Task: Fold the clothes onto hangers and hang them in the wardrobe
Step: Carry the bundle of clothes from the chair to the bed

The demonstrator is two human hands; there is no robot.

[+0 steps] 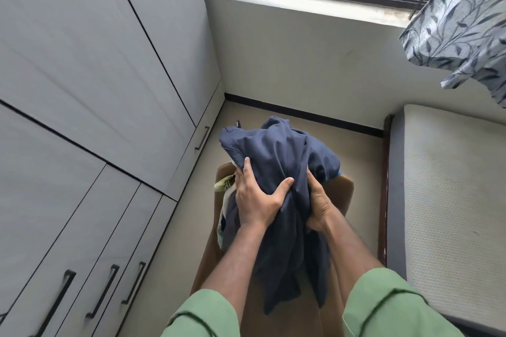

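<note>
I've got both hands, left hand (257,197) and right hand (319,200), gripping the bunched navy garment (276,150) above the brown chair (343,189); a hanger comes next, I reckon.

sleeves (208,317): green, rolled | forearms (230,254): bare

Navy garment (276,161), green sleeves (383,306), grey leaf-patterned curtain (460,22).

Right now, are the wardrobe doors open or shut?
Shut: every wardrobe door lies flush, showing no interior. Both hands grip the navy garment.
</note>
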